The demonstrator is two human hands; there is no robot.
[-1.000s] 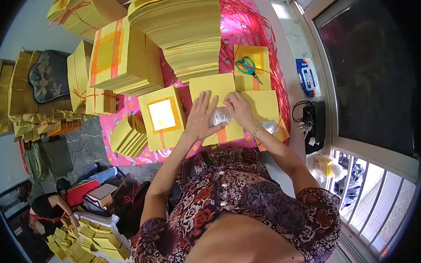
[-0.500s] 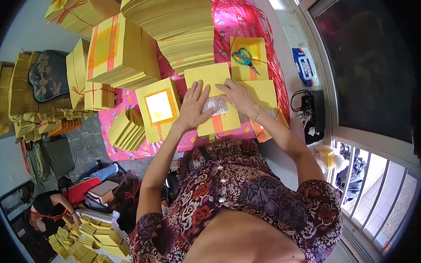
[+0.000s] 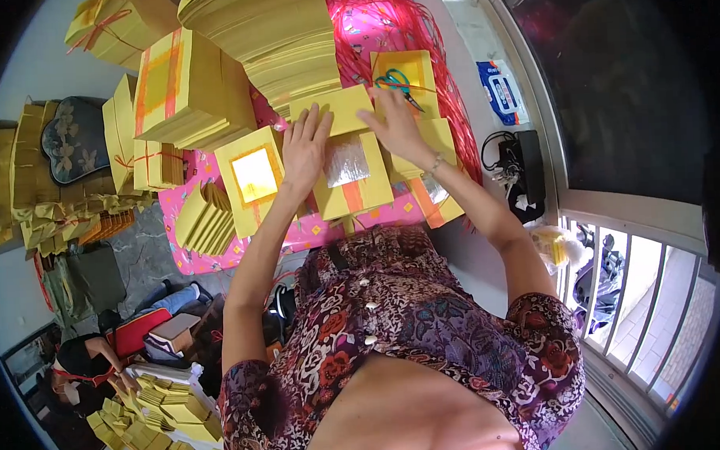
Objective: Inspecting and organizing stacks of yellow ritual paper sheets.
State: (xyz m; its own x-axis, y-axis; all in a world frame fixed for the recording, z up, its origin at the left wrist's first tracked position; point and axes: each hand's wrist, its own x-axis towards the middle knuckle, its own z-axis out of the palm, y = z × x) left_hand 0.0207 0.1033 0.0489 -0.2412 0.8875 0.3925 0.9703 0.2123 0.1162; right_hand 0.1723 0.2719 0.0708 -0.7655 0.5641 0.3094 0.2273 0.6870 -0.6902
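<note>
A yellow paper sheet (image 3: pixel 324 201) with a silver foil square and an orange-red stripe lies before me on the pink table cover. Beyond the foil, a plain yellow paper flap (image 3: pixel 344 110) spans the space between my hands. My left hand (image 3: pixel 304 154) rests flat on the left side of the papers, fingers stretched out. My right hand (image 3: pixel 400 132) is at the flap's right edge, its thumb apart from the fingers. Teal-handled scissors (image 3: pixel 394 79) lie just beyond it on more yellow paper. To the left is a yellow stack (image 3: pixel 231 167) topped by a bright foil square.
Tall yellow paper stacks (image 3: pixel 266 46) stand at the back left. Folded yellow papers (image 3: pixel 205 222) lie at the table's left. Red strings (image 3: pixel 442 87) trail along the right edge, near a blue-white packet (image 3: pixel 498 93). At lower left, a person (image 3: pixel 87 361) works beside yellow bundles.
Both hands have moved away from me, off the foil, which now shows in full. The paper's far part now appears as a separate, raised or folded flap. The whole view has shifted slightly.
</note>
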